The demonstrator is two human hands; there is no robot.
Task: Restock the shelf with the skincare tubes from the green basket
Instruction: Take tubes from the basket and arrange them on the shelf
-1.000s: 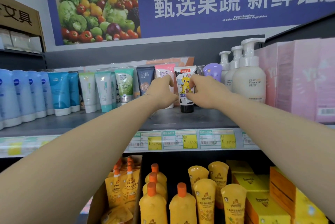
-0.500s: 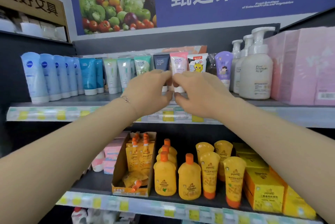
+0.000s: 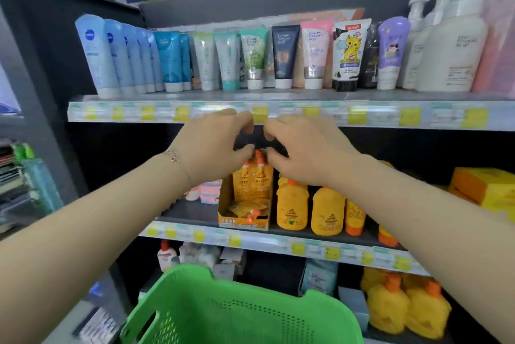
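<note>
Head view: the left hand (image 3: 214, 148) and the right hand (image 3: 306, 154) are in the air close together, in front of the front edge of the upper shelf (image 3: 195, 97) and just under its price strip (image 3: 362, 115). The fingers of both hands are loosely bent and they hold nothing; the fingertips of the two hands nearly meet but stay apart. The skincare tubes (image 3: 282, 56) stand upright on their caps in one row along the upper shelf, above both hands, and no hand touches them. The white tube with a yellow cartoon figure (image 3: 349, 56) stands near the right end of the row, above and to the right of the right hand, beside the white pump bottles (image 3: 451, 48). The green basket (image 3: 250, 313) is low at the bottom edge, between the two forearms and well under the hands. Behind the hands, on the middle shelf, stand orange bottles (image 3: 292, 207). The left wrist carries a thin bracelet (image 3: 172, 155).
</note>
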